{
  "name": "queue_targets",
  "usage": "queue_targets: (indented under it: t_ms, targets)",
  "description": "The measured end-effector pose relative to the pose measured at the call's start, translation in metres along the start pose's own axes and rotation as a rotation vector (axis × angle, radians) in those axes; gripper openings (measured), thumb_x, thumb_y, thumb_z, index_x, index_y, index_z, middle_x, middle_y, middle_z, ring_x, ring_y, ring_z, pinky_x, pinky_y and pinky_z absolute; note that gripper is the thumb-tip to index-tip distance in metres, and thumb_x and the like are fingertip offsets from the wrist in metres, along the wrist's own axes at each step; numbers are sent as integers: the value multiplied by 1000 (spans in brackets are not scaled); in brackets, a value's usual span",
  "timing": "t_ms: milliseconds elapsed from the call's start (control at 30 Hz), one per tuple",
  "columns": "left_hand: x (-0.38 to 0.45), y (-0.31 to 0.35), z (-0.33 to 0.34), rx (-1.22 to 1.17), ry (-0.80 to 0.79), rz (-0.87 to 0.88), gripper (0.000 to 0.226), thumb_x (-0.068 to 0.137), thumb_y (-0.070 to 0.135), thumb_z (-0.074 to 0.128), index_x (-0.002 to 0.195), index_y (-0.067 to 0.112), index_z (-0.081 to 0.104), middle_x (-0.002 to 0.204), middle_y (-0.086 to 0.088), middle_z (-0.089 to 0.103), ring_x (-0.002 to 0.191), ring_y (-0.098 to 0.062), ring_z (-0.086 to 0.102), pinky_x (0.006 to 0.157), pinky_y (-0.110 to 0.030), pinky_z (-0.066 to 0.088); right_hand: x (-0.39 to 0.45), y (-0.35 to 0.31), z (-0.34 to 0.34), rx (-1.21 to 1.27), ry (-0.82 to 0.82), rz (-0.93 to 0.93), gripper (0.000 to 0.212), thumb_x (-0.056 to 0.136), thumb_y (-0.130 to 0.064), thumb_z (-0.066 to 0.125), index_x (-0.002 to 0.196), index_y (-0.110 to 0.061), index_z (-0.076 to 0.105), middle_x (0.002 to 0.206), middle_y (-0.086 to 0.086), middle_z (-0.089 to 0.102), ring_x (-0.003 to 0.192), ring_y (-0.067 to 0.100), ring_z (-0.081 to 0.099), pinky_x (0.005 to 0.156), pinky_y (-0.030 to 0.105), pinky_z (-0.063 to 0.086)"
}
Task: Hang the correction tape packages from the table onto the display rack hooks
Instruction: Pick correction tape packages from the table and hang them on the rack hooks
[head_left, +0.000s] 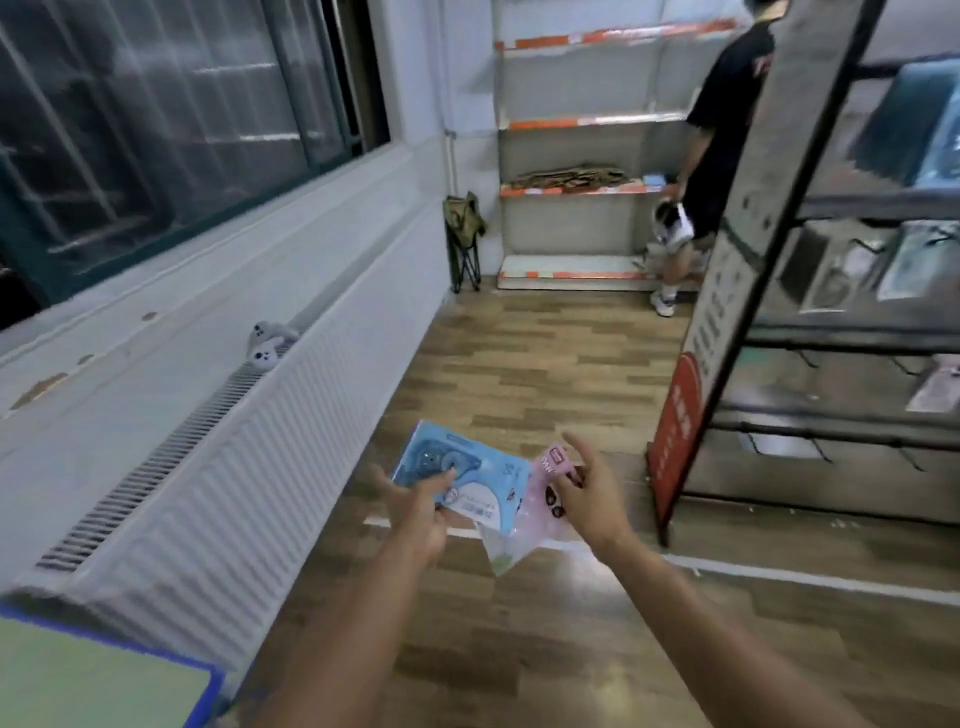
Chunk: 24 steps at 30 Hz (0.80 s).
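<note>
Above the wood-patterned floor, between the white ribbed radiator (249, 499) and the dark metal display rack (831, 364), both hands are raised with flat plastic packages fanned between them. The left hand (418, 512) pinches the blue correction tape package (467, 480) near its lower edge, thumb on its face. The right hand (589, 496) holds the pink correction tape package (540, 499), which overlaps the blue one; its forefinger sticks out straight, and the rest of its grip is partly hidden. A third, paler package (501, 553) hangs below the two, and I cannot tell which hand carries it.

These packs look light and thin, with card backs that bend and slick film fronts, so they could slide over one another while stacked. Each is best held by the card edge, leaving the punched top free for a hook. The rack's hooks (815, 449) are blurred, off to the right. A green surface with a blue edge (104, 680) shows at the lower left corner.
</note>
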<state>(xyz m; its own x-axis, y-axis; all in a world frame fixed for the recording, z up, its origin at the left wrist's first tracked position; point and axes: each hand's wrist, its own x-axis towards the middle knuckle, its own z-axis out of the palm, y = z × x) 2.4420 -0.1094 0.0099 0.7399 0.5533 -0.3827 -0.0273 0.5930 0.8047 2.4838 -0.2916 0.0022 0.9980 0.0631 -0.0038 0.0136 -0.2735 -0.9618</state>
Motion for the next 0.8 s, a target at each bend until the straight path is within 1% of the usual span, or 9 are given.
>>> queue_targets:
  t_ms: [67, 133, 167, 267, 367, 533, 600, 700, 800]
  targets:
    - [-3, -23, 46, -60, -114, -42, 77, 78, -20, 58, 138, 23, 34, 125, -16, 54, 88, -26, 62, 54, -35, 57, 9, 8, -44, -62, 55, -17, 50, 83, 6, 51, 117, -29, 60, 80, -4, 65, 69, 12, 59, 70, 26, 47]
    - [-3, -42, 84, -115, -170, -83, 62, 77, -22, 58, 127, 12, 41, 124, -22, 56, 95, -35, 62, 68, -47, 58, 18, 12, -75, -119, 94, -3, 40, 83, 5, 50, 104, -21, 72, 87, -7, 69, 81, 7, 62, 75, 18, 47]
    - [-4, -53, 105, -115, -196, -115, 60, 77, -21, 59, 129, 4, 41, 126, -25, 56, 96, -37, 62, 69, -46, 58, 22, 15, -92, -110, 139, 22, 36, 83, 2, 50, 98, -19, 74, 88, -10, 69, 83, 3, 62, 77, 15, 46]
    - [-9, -87, 166, -97, -250, -200, 64, 76, -16, 67, 133, -3, 41, 123, -28, 59, 85, -31, 66, 56, -36, 58, 39, 21, -137, -67, 280, 82, 25, 89, -13, 52, 80, -16, 74, 77, -6, 71, 72, 9, 60, 69, 23, 46]
    - [-11, -120, 220, -33, -323, -256, 62, 76, -12, 69, 131, -5, 41, 123, -28, 59, 83, -30, 66, 60, -37, 57, 60, 25, -180, -42, 372, 78, 31, 87, -35, 63, 69, -10, 69, 67, 2, 69, 57, 6, 54, 56, 25, 43]
    - [-2, -165, 303, 83, -421, -328, 53, 77, -7, 73, 117, 7, 42, 121, -25, 60, 92, -32, 67, 68, -38, 59, 103, 29, -250, -107, 487, 117, 6, 84, -17, 68, 78, -14, 69, 77, 4, 71, 68, 16, 61, 68, 36, 51]
    - [0, -179, 334, 225, -474, -302, 69, 77, -1, 75, 133, 8, 35, 123, -20, 59, 94, -28, 66, 75, -38, 58, 118, 33, -279, -128, 517, 110, 7, 85, -15, 65, 80, -10, 67, 79, 5, 70, 72, 20, 63, 69, 41, 52]
    - [-1, -199, 375, 574, -542, -150, 99, 74, 10, 81, 148, 16, 16, 135, -15, 50, 112, -28, 58, 97, -43, 48, 134, 37, -322, -230, 544, 107, 12, 86, -16, 63, 79, -6, 65, 80, 6, 70, 76, 24, 65, 70, 39, 50]
    - [-8, -214, 415, 826, -660, 117, 103, 68, 12, 86, 149, 17, 22, 144, -9, 35, 122, -24, 48, 95, -34, 47, 145, 40, -363, -335, 581, 79, 13, 86, -15, 63, 73, -14, 62, 72, 0, 67, 70, 19, 61, 66, 28, 43]
